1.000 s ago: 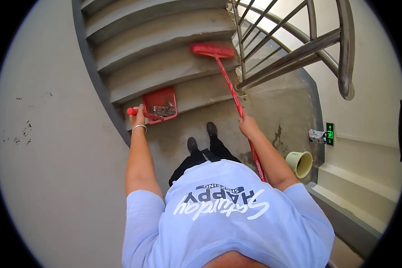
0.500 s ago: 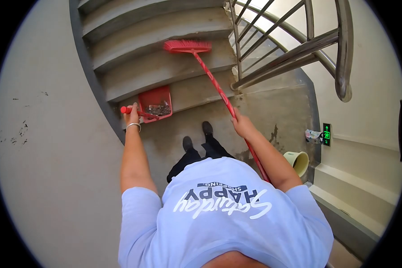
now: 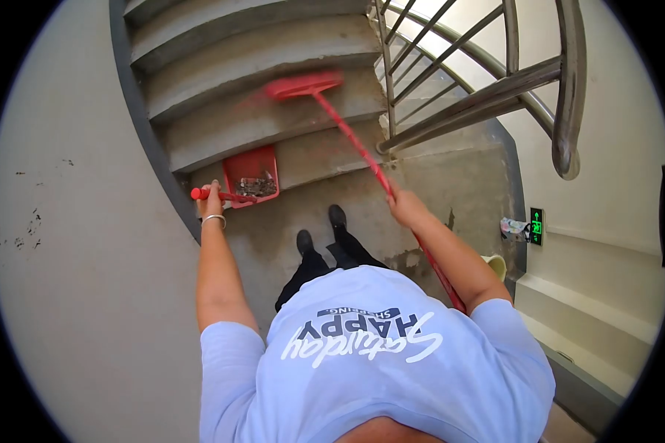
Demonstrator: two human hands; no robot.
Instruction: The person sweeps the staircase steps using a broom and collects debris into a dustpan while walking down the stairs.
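My left hand (image 3: 211,201) is closed round the handle of a red dustpan (image 3: 230,167). A pile of grey debris (image 3: 254,186) lies in the pan, which rests on the lowest step at the left. My right hand (image 3: 408,209) grips the red shaft of a long-handled broom (image 3: 351,140), whose rear end passes under my right forearm. The broom's red head, smeared by motion, is over the step above the dustpan.
Grey concrete stairs (image 3: 258,37) rise ahead, with a metal railing (image 3: 480,88) on their right. My dark shoes stand on the landing (image 3: 288,221). At the right are a pale bucket (image 3: 496,266), partly behind my arm, and a green exit sign (image 3: 537,227) low on the wall.
The broom head has shifted a little left and blurred, and my right elbow covers more of the bucket. The dustpan and its debris appear slightly lower and further left in view.
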